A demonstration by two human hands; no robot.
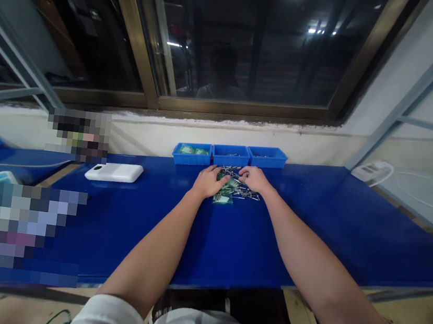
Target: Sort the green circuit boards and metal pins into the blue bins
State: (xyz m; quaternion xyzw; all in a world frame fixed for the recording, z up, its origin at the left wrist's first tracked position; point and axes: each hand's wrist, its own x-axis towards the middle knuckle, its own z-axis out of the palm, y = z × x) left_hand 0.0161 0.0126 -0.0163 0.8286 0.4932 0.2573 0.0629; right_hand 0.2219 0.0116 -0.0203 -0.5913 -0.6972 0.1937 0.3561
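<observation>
A pile of thin, shiny metal pieces like screws (251,193) lies on the blue tabletop, mixed with small green-and-clear plastic packets (223,198). My left hand (208,182) rests at the left side of the pile with thumb and fingers apart, touching the packets. At the pile's upper right, my right hand (254,179) has its fingers curled together; whatever is between the fingertips is too small to make out. Just behind the pile stand three blue bins: the left bin (192,160) holds green packets, while the middle bin (231,160) and right bin (267,161) show small metal bits.
A white oblong device (114,172) lies on the blue table (133,225) to the left. A white power strip (372,171) with a cable is at the back right. Grey metal frame posts (404,109) rise at both sides, with a window behind. Blurred items cover the far left.
</observation>
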